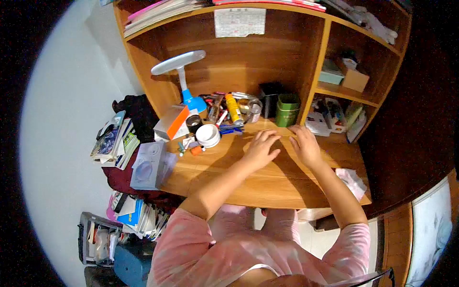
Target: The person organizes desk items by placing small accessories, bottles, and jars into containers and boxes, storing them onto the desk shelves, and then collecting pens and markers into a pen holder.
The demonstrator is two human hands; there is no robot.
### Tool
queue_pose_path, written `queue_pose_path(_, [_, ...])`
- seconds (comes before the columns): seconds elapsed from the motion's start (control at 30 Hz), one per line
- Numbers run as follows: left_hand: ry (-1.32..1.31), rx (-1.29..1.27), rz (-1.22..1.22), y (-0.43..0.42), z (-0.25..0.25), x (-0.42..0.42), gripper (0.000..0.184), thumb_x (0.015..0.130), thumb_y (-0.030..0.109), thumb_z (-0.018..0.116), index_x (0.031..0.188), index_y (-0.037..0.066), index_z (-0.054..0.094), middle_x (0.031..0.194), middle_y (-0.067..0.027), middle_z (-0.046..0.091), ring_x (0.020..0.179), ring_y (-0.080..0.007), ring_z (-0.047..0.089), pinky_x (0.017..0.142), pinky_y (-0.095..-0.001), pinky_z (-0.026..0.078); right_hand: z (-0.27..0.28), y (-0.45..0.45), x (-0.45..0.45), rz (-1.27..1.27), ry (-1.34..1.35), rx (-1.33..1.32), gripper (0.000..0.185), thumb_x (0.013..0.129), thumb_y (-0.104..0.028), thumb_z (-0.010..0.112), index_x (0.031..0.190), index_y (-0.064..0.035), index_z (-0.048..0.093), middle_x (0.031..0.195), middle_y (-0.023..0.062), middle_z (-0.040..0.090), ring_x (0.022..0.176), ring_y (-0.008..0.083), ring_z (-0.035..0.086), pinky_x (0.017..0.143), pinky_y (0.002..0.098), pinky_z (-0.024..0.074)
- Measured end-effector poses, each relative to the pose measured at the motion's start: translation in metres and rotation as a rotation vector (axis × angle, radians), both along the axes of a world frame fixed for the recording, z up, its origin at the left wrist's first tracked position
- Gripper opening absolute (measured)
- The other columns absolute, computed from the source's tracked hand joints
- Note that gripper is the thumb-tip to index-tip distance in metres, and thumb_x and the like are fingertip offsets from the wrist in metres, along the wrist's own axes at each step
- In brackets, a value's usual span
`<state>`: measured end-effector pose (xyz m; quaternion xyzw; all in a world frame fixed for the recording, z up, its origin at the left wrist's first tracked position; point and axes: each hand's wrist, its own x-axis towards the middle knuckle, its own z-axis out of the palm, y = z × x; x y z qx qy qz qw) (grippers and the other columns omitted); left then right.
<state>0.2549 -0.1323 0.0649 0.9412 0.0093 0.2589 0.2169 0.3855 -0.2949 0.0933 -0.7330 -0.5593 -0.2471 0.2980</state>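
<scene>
Has L hand (262,150) + R hand (307,149) loosely open, nada in either, w/ green container (287,115) by R fingertips, ~11 o'clock, prob at desk's (224,177) back for easy reach tbh.

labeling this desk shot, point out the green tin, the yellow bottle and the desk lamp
Green tin (287,115): head view, on the front of its body.
Yellow bottle (233,108): head view, on the middle of its side.
Desk lamp (179,62): head view, on its white head.
</scene>
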Motion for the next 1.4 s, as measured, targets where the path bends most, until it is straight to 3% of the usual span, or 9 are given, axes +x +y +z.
queue_pose_path(0.07, [-0.126, -0.044, 0.041, 0.031, -0.012, -0.024, 0.04, 0.084, 0.016, 0.067, 0.122, 0.008, 0.058, 0.129, -0.0105, 0.052, 0.121, -0.0316, 0.048, 0.104, -0.0421, 0.039, -0.008, 0.02, -0.013, 0.019, 0.108, -0.082, 0.032, 0.087, -0.016, 0.065, 0.116, -0.005, 0.056, 0.112, 0.0156, 0.06, 0.105, 0.0356, 0.056, 0.091, 0.0434, 0.0466])
queue_pose_path(0.33, [-0.099, -0.275, 0.31, 0.092, -0.057, -0.065, 0.029, 0.084, 0.01, 0.065, 0.113, 0.009, 0.06, 0.112, -0.0111, 0.061, 0.109, -0.0317, 0.055, 0.091, -0.0429, 0.044, -0.027, 0.121, -0.022, 0.148, 0.172, -0.03, 0.044, 0.088, -0.015, 0.064, 0.128, -0.0046, 0.047, 0.121, 0.0203, 0.058, 0.116, 0.0386, 0.053, 0.096, 0.0446, 0.0453])
queue_pose_path(0.47, [-0.21, -0.321, 0.258, 0.093, -0.052, -0.062, 0.027, 0.084, 0.008, 0.065, 0.11, 0.008, 0.06, 0.104, -0.0091, 0.065, 0.099, -0.0292, 0.06, 0.086, -0.0421, 0.046, -0.03, 0.162, -0.01, 0.09, 0.242, 0.017, 0.062, 0.082, -0.005, 0.067, 0.136, -0.0057, 0.037, 0.141, 0.017, 0.043, 0.099, 0.0384, 0.061, 0.079, 0.0432, 0.0527])
queue_pose_path(0.57, [-0.212, -0.288, 0.235, 0.097, -0.053, -0.062, 0.025, 0.083, 0.007, 0.065, 0.108, 0.009, 0.06, 0.103, -0.0087, 0.065, 0.097, -0.0291, 0.061, 0.084, -0.0415, 0.047, -0.042, 0.183, 0.01, 0.055, 0.159, 0.04, 0.063, 0.081, -0.003, 0.066, 0.137, -0.0076, 0.037, 0.144, 0.0155, 0.04, 0.097, 0.0406, 0.062, 0.078, 0.044, 0.0527])
queue_pose_path(0.73, [-0.185, -0.268, 0.265, 0.098, -0.053, -0.065, 0.023, 0.083, 0.011, 0.065, 0.105, 0.009, 0.06, 0.098, -0.0087, 0.066, 0.098, -0.0294, 0.06, 0.084, -0.0416, 0.047, -0.068, 0.197, 0.033, -0.092, 0.248, -0.156, 0.048, 0.086, -0.008, 0.062, 0.13, -0.0063, 0.042, 0.126, 0.0171, 0.048, 0.089, 0.0433, 0.06, 0.072, 0.0471, 0.0505])
queue_pose_path(0.9, [-0.049, -0.265, 0.225, 0.097, -0.057, -0.063, 0.023, 0.084, 0.014, 0.066, 0.105, 0.009, 0.061, 0.102, -0.0082, 0.065, 0.1, -0.0295, 0.059, 0.087, -0.0414, 0.047, -0.084, 0.19, 0.033, -0.077, 0.215, -0.037, 0.022, 0.09, -0.009, 0.059, 0.11, -0.004, 0.052, 0.109, 0.0183, 0.055, 0.09, 0.042, 0.059, 0.072, 0.0466, 0.0488])
queue_pose_path(1.0, [0.022, -0.313, 0.212, 0.092, -0.057, -0.065, 0.03, 0.084, 0.017, 0.067, 0.111, 0.008, 0.058, 0.109, -0.0108, 0.063, 0.107, -0.0326, 0.055, 0.094, -0.0435, 0.044, -0.071, 0.165, 0.02, -0.045, 0.206, -0.029, 0.014, 0.091, -0.01, 0.058, 0.101, -0.0017, 0.053, 0.101, 0.0185, 0.057, 0.088, 0.0404, 0.059, 0.07, 0.0455, 0.048])
queue_pose_path(1.2, [0.012, -0.511, 0.175, 0.088, -0.055, -0.06, 0.084, 0.073, 0.033, 0.082, 0.141, 0.009, 0.037, 0.133, -0.0182, 0.051, 0.126, -0.0356, 0.045, 0.106, -0.0437, 0.037, -0.04, 0.106, -0.035, 0.035, 0.342, -0.106, 0.019, 0.09, -0.02, 0.062, 0.095, -0.0018, 0.058, 0.095, 0.021, 0.06, 0.089, 0.042, 0.059, 0.073, 0.0463, 0.0488])
queue_pose_path(1.4, [0.054, -0.715, -0.005, 0.081, -0.048, -0.062, 0.095, 0.069, 0.026, 0.086, 0.145, 0.007, 0.03, 0.141, -0.0184, 0.044, 0.127, -0.0298, 0.048, 0.107, -0.0402, 0.038, -0.05, 0.097, -0.064, 0.286, 0.438, -0.157, 0.02, 0.091, -0.018, 0.063, 0.098, -0.0005, 0.058, 0.091, 0.0187, 0.059, 0.085, 0.0376, 0.061, 0.071, 0.0431, 0.049])
